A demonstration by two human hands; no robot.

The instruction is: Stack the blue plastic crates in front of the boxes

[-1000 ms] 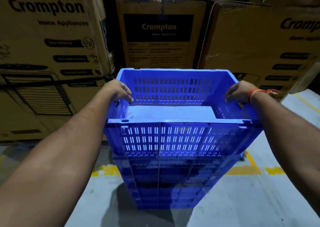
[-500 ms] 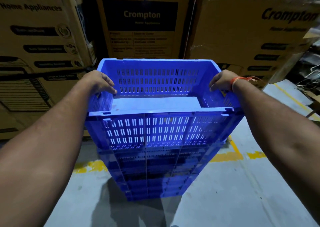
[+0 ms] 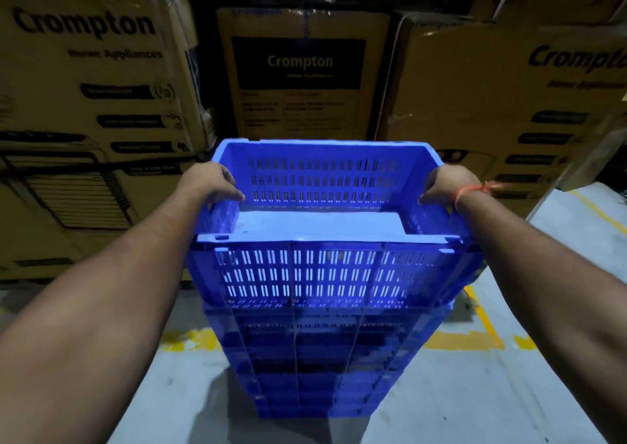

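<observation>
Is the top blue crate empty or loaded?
Empty. The top crate shows only its bare pale floor and slotted walls inside. The left hand and right hand grip its side rims.

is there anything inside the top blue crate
No, the top crate shows only its bare pale floor, while the left hand and right hand grip its side rims.

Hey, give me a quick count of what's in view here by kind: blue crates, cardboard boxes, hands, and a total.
Blue crates: at least 2, the top crate and the stack below, whose layers are too dark to separate.
Cardboard boxes with Crompton print: 3, the left box, middle box, right box.
Hands: 2, left hand and right hand, each gripping the top crate's rim.
Total: at least 7.
</observation>
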